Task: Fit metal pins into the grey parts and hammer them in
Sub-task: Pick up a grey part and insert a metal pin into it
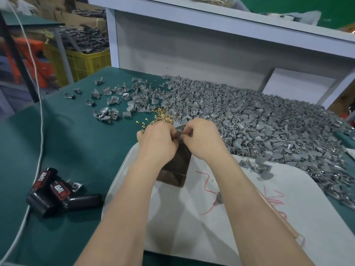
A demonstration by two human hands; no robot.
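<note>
Left hand (157, 139): fingers curled, pinching the grey part (180, 127) from its left side.
Right hand (203, 137): fingers curled, pinching the same part from the right. Cannot tell whether a pin sits under my fingertips.
Grey part: between both sets of fingertips, just above the far end of the dark block (176, 169).
Heading: broad fan end up and away from me; long axis seems near-to-far, tilted.
Pins (162, 115): brass pile just beyond my left knuckles.
Risk: a pin cocked in its hole would bend under the hammer; a loose pinch lets the part slip off the block.
</note>
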